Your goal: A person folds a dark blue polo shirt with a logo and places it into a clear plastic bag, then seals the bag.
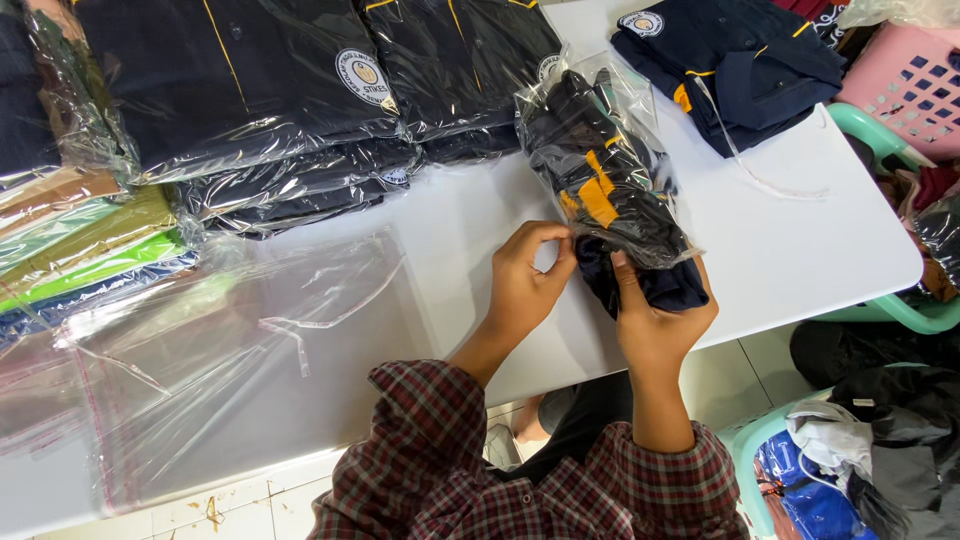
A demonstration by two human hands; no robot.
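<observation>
I see my left hand [522, 285] pinching the clear plastic bag's [610, 150] mouth while my right hand [655, 320] clamps the folded navy-and-orange shirt [640, 285] half inside it, steadying both at the white desk's [780, 250] near edge.

Both hands meet at the open end of a clear bag [600, 165] on the white desk [780, 250]. The left hand [525, 285] pinches its edge; the right hand [655, 320] grips the folded navy shirt [650, 285] sticking out. Left of the bag lie empty clear bags [250, 350]; behind it, bagged shirts [300, 90].
</observation>
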